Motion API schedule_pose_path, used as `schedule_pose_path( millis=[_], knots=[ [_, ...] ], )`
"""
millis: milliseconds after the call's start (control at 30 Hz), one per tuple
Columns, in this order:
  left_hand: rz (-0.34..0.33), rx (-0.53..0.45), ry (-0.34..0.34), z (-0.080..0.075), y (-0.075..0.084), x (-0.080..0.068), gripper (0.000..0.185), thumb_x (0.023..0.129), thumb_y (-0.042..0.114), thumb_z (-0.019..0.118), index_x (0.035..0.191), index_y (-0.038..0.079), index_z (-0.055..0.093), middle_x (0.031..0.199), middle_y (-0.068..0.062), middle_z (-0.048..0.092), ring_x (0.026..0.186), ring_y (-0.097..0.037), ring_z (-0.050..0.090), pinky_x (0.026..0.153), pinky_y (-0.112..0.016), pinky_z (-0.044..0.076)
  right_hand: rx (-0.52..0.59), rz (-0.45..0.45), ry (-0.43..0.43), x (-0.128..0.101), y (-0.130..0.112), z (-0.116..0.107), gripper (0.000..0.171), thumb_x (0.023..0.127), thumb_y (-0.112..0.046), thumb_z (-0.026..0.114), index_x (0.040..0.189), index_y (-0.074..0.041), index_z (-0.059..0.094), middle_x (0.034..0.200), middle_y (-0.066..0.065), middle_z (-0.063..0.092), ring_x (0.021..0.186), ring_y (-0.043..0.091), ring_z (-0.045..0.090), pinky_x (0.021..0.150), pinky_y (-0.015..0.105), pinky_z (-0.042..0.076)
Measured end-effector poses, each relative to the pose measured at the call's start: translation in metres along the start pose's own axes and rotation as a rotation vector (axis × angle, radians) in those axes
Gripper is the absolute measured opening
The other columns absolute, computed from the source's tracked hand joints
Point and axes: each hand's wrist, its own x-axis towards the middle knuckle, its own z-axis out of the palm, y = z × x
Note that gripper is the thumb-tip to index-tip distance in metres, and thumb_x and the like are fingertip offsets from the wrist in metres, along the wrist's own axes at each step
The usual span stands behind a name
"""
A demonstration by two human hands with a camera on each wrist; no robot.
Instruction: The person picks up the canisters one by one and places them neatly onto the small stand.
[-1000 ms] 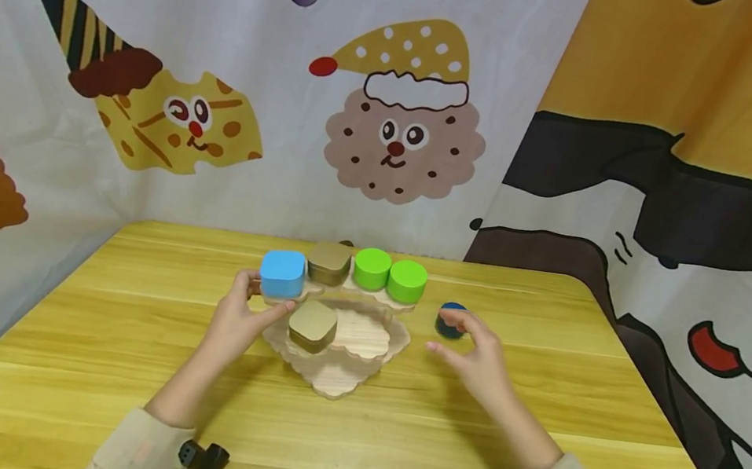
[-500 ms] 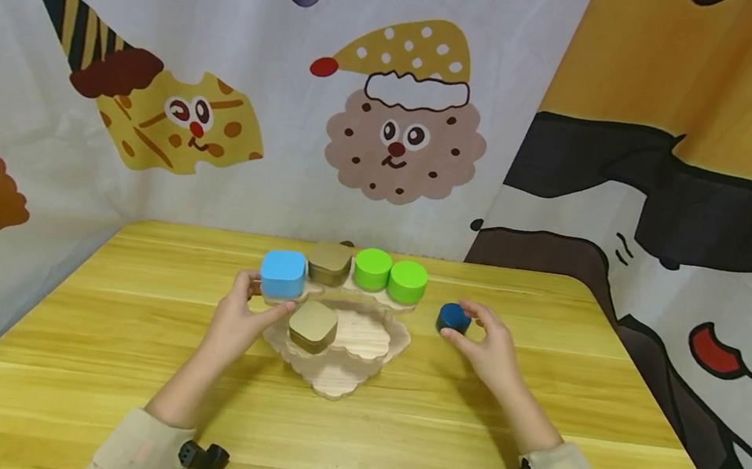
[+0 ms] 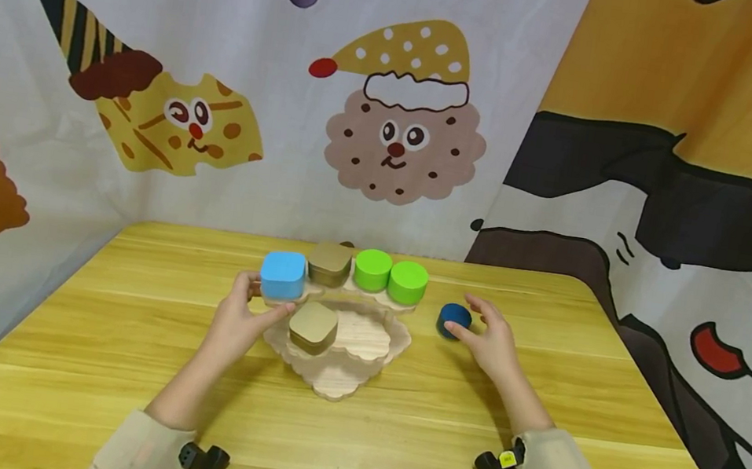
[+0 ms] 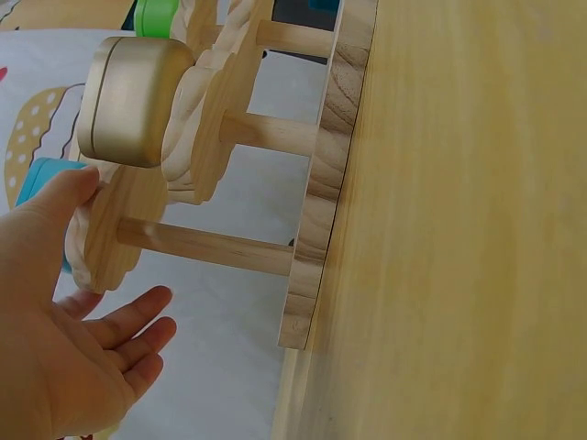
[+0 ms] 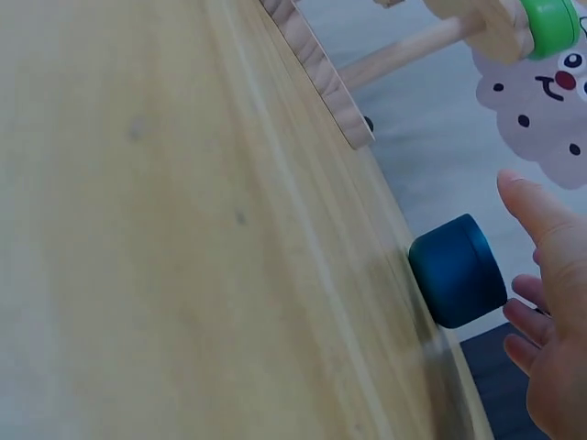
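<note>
My left hand holds the edge of a scalloped wooden tiered stand, thumb on one side of a raised tier and index finger on the other. The other fingers spread loosely below. A light blue square tin sits on that tier beside the hand. On the stand are also a front gold tin, a back gold tin and two green round tins. To the right, a dark blue round tin stands on the table. My right hand hovers over it, thumb and fingers spread apart.
The wooden table carries the stand near its far edge. Pegs lift the tiers above the base. A curtain printed with cartoon cookies hangs right behind the table.
My right hand has moved in beside the dark blue tin, its thumb now overlapping the tin's front and its fingers shifted to the right. The left hand and the stand have stayed still.
</note>
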Motion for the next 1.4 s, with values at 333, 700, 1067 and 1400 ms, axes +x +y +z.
schedule_pose_path(
  millis=[333,700,1067,1400],
  knots=[
    [0.004,-0.006,0.004,0.0,0.0,-0.001,0.075,0.081,0.044,0.075,0.131,0.002,0.038,0.12,-0.019,0.055,0.113,-0.032,0.049,0.088,-0.047,0.038,0.042,0.066,-0.056,0.003,0.008,0.003,0.074,0.084,-0.032,0.075,0.142,0.0,0.041,0.139,0.022,0.045,0.125,0.038,0.041,0.101,0.051,0.034],
    [0.003,-0.003,0.001,0.0,0.001,-0.001,0.075,0.081,0.043,0.075,0.131,0.002,0.038,0.12,-0.019,0.055,0.113,-0.032,0.049,0.089,-0.049,0.038,0.041,0.087,-0.069,0.005,0.015,0.007,0.074,0.084,-0.031,0.076,0.141,0.0,0.042,0.138,0.023,0.046,0.12,0.038,0.048,0.095,0.049,0.041],
    [-0.004,-0.016,0.002,0.001,0.0,-0.002,0.075,0.081,0.044,0.076,0.131,0.003,0.038,0.119,-0.019,0.055,0.112,-0.031,0.049,0.087,-0.046,0.038,0.0,0.112,-0.078,0.004,0.018,0.009,0.074,0.084,-0.036,0.074,0.141,-0.001,0.043,0.139,0.023,0.045,0.119,0.038,0.049,0.094,0.048,0.043],
    [-0.005,-0.009,0.0,0.0,0.001,-0.001,0.076,0.081,0.044,0.075,0.132,0.003,0.037,0.121,-0.019,0.054,0.113,-0.032,0.048,0.09,-0.049,0.038,0.004,0.076,-0.051,-0.002,0.008,0.005,0.071,0.083,-0.035,0.075,0.139,-0.002,0.047,0.136,0.021,0.048,0.117,0.039,0.05,0.094,0.05,0.042]
  ],
)
